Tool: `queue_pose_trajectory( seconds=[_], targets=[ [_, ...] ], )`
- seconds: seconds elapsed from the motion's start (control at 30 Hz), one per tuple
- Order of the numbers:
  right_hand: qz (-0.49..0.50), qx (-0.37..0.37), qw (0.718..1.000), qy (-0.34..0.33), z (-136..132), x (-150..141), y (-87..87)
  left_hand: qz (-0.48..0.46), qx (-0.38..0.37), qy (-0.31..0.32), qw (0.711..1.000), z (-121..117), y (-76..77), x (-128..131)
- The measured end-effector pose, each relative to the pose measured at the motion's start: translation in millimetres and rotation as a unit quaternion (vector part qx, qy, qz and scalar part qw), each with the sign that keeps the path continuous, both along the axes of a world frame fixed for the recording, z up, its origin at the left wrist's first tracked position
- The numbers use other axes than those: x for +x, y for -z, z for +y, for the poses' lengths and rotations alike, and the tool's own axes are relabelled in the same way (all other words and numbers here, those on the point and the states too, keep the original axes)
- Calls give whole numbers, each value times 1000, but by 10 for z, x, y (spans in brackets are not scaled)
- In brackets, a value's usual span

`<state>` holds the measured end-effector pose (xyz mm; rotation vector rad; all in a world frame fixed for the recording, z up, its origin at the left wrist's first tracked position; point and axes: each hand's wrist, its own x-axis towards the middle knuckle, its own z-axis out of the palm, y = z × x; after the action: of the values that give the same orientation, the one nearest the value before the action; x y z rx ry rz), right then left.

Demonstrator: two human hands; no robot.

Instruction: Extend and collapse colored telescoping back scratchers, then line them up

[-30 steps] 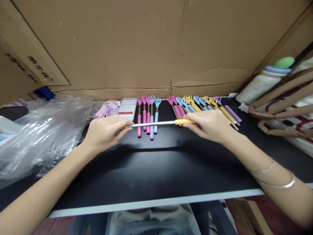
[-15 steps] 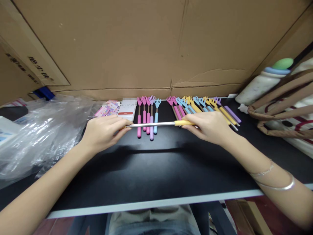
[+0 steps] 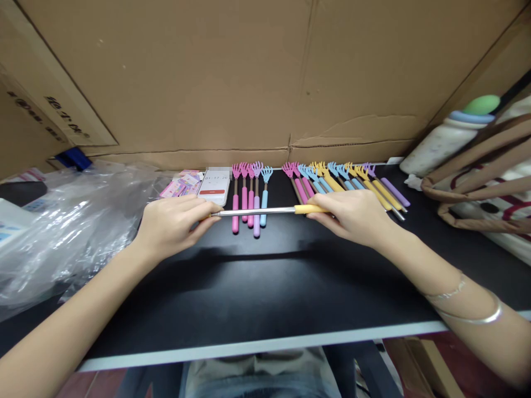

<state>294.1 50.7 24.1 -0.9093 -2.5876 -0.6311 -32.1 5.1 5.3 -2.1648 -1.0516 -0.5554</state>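
Observation:
A yellow back scratcher [image 3: 265,211] with an extended metal rod is held level above the black table [image 3: 249,298]. My left hand [image 3: 174,224] is closed around its left end, hiding that end. My right hand [image 3: 352,218] grips the yellow handle at the other end. Behind the rod lies a small row of pink, purple and blue back scratchers [image 3: 250,202], claws pointing away from me. To the right, partly behind my right hand, is a larger row of back scratchers [image 3: 332,179] in pink, blue, yellow and purple.
Crumpled clear plastic bags [image 3: 91,226] cover the table's left side. A phone [image 3: 214,188] showing a timer lies beside colourful cards [image 3: 182,183]. A white bottle [image 3: 446,141] and a brown-handled bag [image 3: 481,188] stand at the right. A cardboard wall [image 3: 207,77] closes off the back.
Both hands and the held back scratcher stay nearly still, with only a tiny shift left in the picture. The rows on the table look the same.

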Motion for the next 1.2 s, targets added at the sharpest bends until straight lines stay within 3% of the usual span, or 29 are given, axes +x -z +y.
queue_pose_trajectory(
  seconds=[1.2],
  targets=[
    [5, -2, 1000, -16, -18, 42, -53, -18, -14, 16, 1000, -22, 20, 32]
  ],
)
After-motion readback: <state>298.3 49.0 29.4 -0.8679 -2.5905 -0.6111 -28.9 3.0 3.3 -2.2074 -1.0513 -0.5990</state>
